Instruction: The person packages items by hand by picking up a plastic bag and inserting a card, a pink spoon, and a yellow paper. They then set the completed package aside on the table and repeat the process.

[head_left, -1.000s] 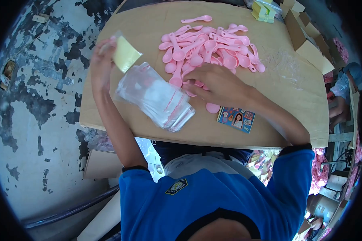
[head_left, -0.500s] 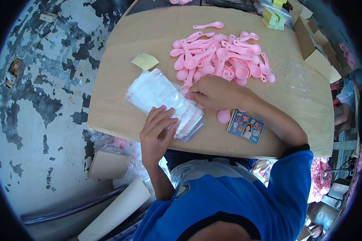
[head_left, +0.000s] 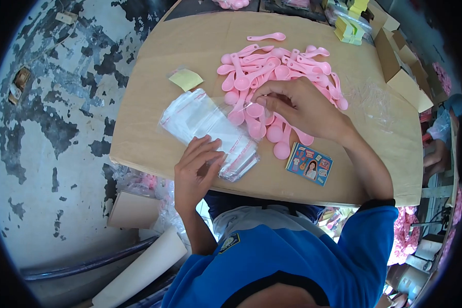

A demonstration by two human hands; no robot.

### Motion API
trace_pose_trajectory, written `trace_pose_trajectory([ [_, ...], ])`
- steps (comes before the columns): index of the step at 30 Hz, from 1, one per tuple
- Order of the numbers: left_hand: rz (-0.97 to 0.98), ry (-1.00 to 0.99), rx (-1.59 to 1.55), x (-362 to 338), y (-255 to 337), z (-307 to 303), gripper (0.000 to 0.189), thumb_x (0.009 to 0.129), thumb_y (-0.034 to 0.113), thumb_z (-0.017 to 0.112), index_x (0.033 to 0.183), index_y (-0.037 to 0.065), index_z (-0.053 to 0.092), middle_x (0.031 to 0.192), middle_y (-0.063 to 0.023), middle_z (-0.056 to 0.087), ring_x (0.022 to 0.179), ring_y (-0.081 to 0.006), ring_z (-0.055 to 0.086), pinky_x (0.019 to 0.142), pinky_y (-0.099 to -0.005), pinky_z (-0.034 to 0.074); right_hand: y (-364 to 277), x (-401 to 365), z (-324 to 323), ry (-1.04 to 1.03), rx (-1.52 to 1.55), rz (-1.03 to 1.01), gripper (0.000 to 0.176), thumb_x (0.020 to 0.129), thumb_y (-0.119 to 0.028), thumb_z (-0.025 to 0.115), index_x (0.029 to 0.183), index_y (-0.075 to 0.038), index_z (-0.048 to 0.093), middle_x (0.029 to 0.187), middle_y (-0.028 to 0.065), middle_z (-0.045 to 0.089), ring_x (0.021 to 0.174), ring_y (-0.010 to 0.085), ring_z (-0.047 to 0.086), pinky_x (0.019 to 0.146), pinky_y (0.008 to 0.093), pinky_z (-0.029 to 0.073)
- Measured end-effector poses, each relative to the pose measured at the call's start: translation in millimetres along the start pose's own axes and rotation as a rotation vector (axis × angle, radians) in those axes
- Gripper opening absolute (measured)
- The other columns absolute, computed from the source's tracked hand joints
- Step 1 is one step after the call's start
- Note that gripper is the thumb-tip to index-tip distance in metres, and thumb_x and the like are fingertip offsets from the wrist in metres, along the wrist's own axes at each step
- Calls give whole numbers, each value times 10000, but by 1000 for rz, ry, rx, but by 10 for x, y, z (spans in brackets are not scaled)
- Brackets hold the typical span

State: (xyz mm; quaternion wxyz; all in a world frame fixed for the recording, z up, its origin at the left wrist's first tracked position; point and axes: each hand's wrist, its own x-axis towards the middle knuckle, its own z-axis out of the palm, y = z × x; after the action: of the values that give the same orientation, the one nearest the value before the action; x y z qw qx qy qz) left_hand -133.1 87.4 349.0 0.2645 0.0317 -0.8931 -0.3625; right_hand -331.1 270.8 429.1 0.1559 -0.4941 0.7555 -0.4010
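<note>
My left hand (head_left: 196, 167) rests at the near edge of a stack of clear plastic bags (head_left: 210, 131), its fingers apart. To the right, my right hand (head_left: 303, 105) is raised over the pink spoons (head_left: 241, 82), thumb and forefinger pinched on a clear plastic bag (head_left: 226, 104) that stretches left above the stack. Pink spoons lie heaped around and beyond this hand, some partly hidden by it. A small pile of blue printed cards (head_left: 309, 163) lies below my right forearm. Beyond the bag stack is a pale yellow slip (head_left: 186, 79).
The brown-covered table (head_left: 154, 102) has a rounded far edge. An open cardboard box (head_left: 403, 69) and yellow paper bundles (head_left: 349, 30) stand at the far right. Crumpled clear plastic (head_left: 374, 105) lies right of the spoons. Part of another person (head_left: 437, 154) shows at the right edge.
My right hand has lifted from the bag stack and moved right and away from me, drawing a clear bag with it. More spoons near the stack are now visible. My left hand has barely moved.
</note>
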Motion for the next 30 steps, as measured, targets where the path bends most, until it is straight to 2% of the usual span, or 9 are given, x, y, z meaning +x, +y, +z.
trace_pose_trajectory([
  [4,50,-12,130,13,75,-3,143,773,81,717,901,17,713,1032,-132,697,1119,-327,600,1049,-476,384,112,-37,175,65,75,-147,171,919,-110,569,1035,-20,655,776,115,666,654,166,607,624,302,474],
  [7,99,-41,-135,-105,172,34,250,826,178,703,1008,7,689,1081,-165,676,1138,-313,595,1057,-468,375,33,-123,139,82,177,-141,172,938,-106,560,1056,-13,646,798,81,657,684,117,587,634,276,471],
  [10,-87,-250,-688,-129,483,225,426,902,308,642,1178,-14,605,1201,-175,622,1173,-288,574,1079,-440,353,-71,-319,-35,18,324,-8,169,963,-101,552,1062,7,636,824,38,638,714,79,552,648,244,463],
  [14,-395,-91,-1463,-3,704,670,557,1010,388,410,1285,-93,464,1264,-251,556,1213,-333,534,1062,-466,373,-105,-603,-38,0,439,96,162,958,-93,564,1058,13,635,828,28,638,704,63,536,648,227,462],
  [16,-589,66,-1334,38,571,790,499,1024,316,387,1305,-94,426,1243,-251,562,1198,-339,543,1029,-457,420,-34,-712,-33,20,392,115,159,950,-79,569,1066,8,634,835,48,646,712,75,562,662,236,481],
  [20,-333,-15,-1440,231,514,693,380,1032,221,394,1295,-41,477,1233,-173,585,1165,-238,570,987,-371,457,191,-845,-2,22,326,131,165,939,-51,563,1082,-8,632,851,89,666,751,112,630,692,269,520],
  [24,-337,-68,-907,156,474,861,386,1014,195,422,1290,-74,435,1170,-230,605,1071,-338,620,925,-434,515,348,-898,89,47,308,11,169,918,-40,568,1071,-10,634,873,114,681,728,177,653,673,290,526],
  [27,-575,-121,-1007,71,439,986,349,995,144,488,1296,-34,477,1135,-143,619,1051,-220,609,924,-339,491,204,-916,-145,-49,82,108,200,887,-109,623,1073,-37,636,896,128,674,770,256,653,712,342,521],
  [30,-568,-24,-1229,243,633,887,351,977,120,532,1290,-33,494,1109,-131,635,1030,-198,620,908,-325,499,260,-1108,-390,-217,-514,7,280,848,-204,676,1089,-70,629,899,119,654,848,303,630,769,397,496],
])
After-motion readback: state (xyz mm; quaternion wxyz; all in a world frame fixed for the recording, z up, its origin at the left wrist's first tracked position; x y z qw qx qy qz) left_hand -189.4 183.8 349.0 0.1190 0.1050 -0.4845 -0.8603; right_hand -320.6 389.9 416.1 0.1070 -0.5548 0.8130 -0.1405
